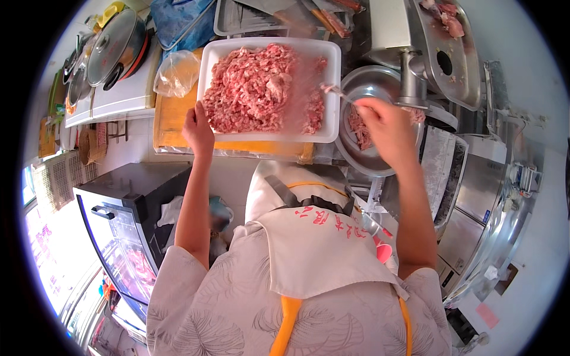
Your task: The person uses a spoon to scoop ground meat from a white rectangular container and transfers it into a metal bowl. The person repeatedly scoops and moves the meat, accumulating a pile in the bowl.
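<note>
A white rectangular plastic tray (335, 127) holds a heap of ground meat (252, 89), with a streaky gap toward its right side. My left hand (199, 129) is closed on the tray's left edge, near its front corner. My right hand (386, 124), closed on a thin-handled utensil (345, 98), hangs over a round metal bowl (374, 90). A bit of meat clings to the utensil's tip, close to the tray's right rim; its exact kind is unclear. Some ground meat (359, 127) lies in the bowl, partly behind my right hand.
A meat grinder (414, 77) stands over the bowl, with a metal feed pan (463, 65) holding meat pieces on top. Under the tray is a wooden board (169, 127). A clear plastic bag (177, 74) lies left of the tray, and a lidded pan (113, 50) farther left.
</note>
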